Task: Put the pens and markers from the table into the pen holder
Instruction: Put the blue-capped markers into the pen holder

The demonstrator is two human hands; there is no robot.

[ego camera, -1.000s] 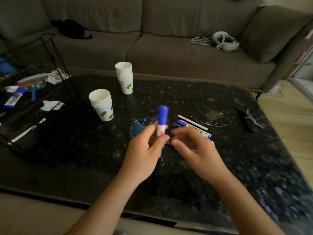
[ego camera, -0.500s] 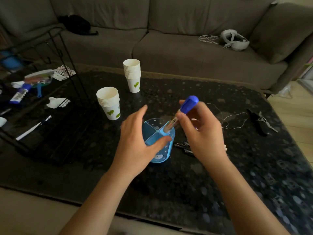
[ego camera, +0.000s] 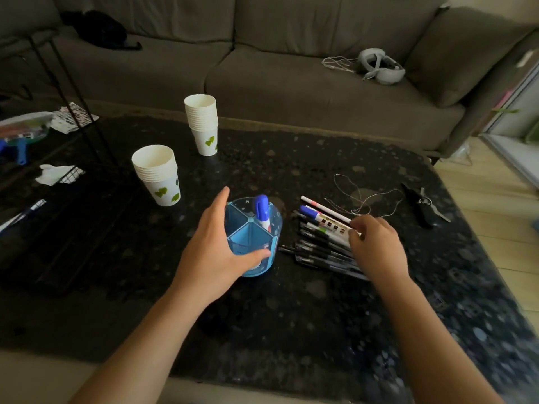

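Marker [ego camera: 261,209] upright in pen holder [ego camera: 276,226]

A near stack of white paper cups [ego camera: 156,176], a taller stack behind it [ego camera: 202,123], thin looped string [ego camera: 361,196], black-handled tool [ego camera: 420,207], white headset [ego camera: 379,67] on the grey sofa [ego camera: 291,83], crumpled tissue [ego camera: 54,173]

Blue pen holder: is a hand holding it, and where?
Yes. The left hand holds the blue pen holder round its side wall, thumb on the near side. The right hand touches the ends of the pens; a grip cannot be told.
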